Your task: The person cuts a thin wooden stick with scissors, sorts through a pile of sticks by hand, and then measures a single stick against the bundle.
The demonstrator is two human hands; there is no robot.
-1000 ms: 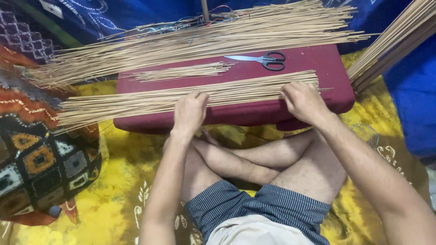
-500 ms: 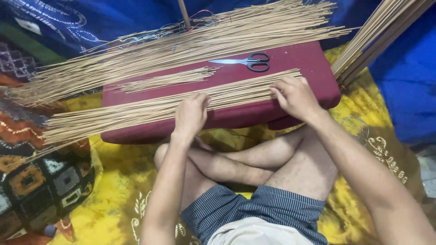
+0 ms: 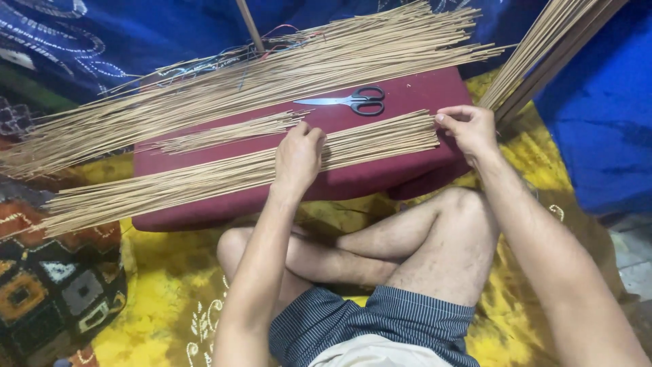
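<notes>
So there's one pair of scissors (image 3: pixel 353 101), one maroon cushion (image 3: pixel 407 170), and four lots of thin tan sticks: a big heap (image 3: pixel 272 78) at the back, a small bunch (image 3: pixel 231 132) mid-cushion, the front bundle (image 3: pixel 224 177), plus more leaning at the right (image 3: pixel 543 47). Since a moment ago the right hand (image 3: pixel 468 129) slid out to the bundle's right end, pinching the tips there. The left hand (image 3: pixel 297 158) lies flat and unclenched, pressing on the bundle's middle. The bundle lies along the cushion's front edge, long, straw-coloured, sticking out past the left side.
</notes>
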